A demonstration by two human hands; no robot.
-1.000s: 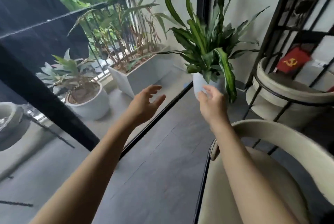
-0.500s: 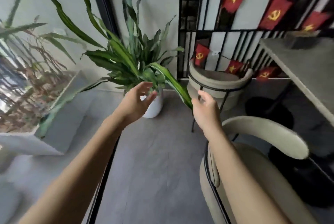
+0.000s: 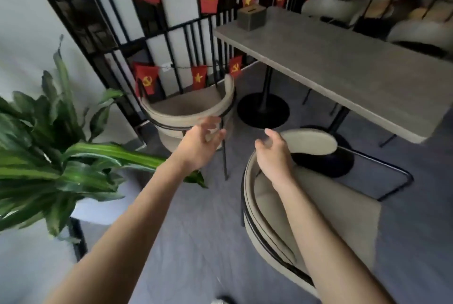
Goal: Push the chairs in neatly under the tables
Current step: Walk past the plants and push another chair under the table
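Note:
A grey rectangular table (image 3: 343, 63) stands at the right on black round-footed posts. A beige chair with a black frame (image 3: 348, 208) sits pulled out below me, its curved backrest under my right forearm. A second beige chair (image 3: 186, 110) stands further off by the black slatted partition, away from the table. My left hand (image 3: 198, 144) is open in the air, fingers spread, just short of that far chair's backrest. My right hand (image 3: 272, 154) hovers open over the near chair's backrest and holds nothing.
A large green potted plant (image 3: 49, 156) fills the left side. Red flags hang on the black partition (image 3: 171, 34). A small brown box (image 3: 252, 17) sits on the table's far end. More beige chairs (image 3: 331, 8) stand beyond the table.
The view has swung right from the plants to the table and chairs. Both hands stay raised and open, now in front of the two chairs.

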